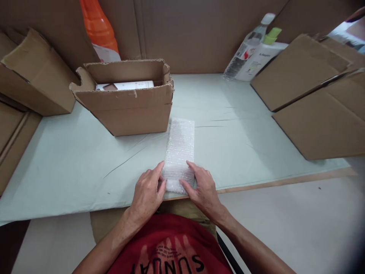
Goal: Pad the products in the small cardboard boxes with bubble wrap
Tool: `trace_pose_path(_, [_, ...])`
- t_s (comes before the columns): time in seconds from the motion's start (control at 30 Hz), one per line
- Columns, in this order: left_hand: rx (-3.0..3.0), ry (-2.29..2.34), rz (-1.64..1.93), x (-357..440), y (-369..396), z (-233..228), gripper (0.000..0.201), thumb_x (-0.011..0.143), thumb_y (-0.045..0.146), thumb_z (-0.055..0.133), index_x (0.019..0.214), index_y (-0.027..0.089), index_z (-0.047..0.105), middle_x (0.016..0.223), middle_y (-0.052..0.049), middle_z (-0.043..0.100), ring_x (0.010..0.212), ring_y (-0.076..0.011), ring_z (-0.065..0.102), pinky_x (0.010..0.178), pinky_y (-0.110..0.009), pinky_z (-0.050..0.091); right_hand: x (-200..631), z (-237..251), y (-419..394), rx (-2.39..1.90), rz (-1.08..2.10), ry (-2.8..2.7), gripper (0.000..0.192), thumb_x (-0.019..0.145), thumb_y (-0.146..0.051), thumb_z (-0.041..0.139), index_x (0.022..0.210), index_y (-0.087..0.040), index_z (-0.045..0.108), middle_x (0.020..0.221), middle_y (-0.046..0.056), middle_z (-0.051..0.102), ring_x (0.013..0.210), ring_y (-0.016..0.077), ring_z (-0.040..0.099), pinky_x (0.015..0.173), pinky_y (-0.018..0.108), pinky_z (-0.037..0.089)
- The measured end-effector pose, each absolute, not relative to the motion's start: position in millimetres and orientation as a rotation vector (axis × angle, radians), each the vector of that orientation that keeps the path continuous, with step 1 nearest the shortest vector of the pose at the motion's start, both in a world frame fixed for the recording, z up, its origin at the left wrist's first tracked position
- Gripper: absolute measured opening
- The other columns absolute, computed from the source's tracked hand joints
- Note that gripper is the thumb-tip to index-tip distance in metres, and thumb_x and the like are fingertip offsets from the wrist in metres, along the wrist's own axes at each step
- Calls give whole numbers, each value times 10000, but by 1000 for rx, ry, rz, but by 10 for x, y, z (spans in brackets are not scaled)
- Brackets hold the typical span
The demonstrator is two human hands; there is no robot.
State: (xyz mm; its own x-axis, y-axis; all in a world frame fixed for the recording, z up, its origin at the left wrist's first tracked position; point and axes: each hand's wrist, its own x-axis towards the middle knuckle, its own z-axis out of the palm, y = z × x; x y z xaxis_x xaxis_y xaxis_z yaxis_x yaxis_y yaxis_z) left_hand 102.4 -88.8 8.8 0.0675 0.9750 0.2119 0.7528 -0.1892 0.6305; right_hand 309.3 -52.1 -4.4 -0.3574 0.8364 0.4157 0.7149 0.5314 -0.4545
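Observation:
A narrow strip of bubble wrap (181,142) lies lengthwise on the pale green cloth, close to the table's front edge. Its near end looks thicker and folded over; whether anything is inside cannot be made out. My left hand (148,190) grips the left side of that end, thumb low and fingers curled along the edge. On the opposite side, my right hand (203,187) has its thumb on top of the wrap and its index finger stretched along the right edge. Both hands touch the wrap.
Beyond the wrap stands an open cardboard box (139,110) holding a white printed box (131,85). Cardboard boxes flank the cloth, left (48,76) and right (322,114). An orange bottle (99,28), a clear bottle (245,49) and a white bottle (261,61) stand at the back.

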Motion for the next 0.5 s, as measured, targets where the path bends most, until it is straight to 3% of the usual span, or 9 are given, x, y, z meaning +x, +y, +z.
trace_pose_path(0.13, [2145,1786,803,1041,-845,89,443,902,113,557,1342,148,522,831,-31,703,752,-210,633,729,-359,513,3218,5,-521,-1252,101,-2092,648,954,-352,629,1517,-173,362,1178,160,666,1010,304,653,826,447,492])
trace_pose_path(0.33, [2175,1805,787,1063,-812,116,347,915,131,584,1261,161,571,856,-37,693,756,-207,634,716,-356,518,3374,144,-645,-935,282,-2369,365,918,-319,675,1245,-185,580,1265,158,644,1139,306,603,915,456,461])
trace_pose_path(0.5, [2130,1578,1030,1020,-900,157,333,938,192,598,1269,170,573,1152,-121,657,1063,-237,616,911,-394,536,3356,72,-645,-958,296,-2394,167,948,-179,612,1111,-201,643,1216,109,710,1134,267,621,933,441,437])
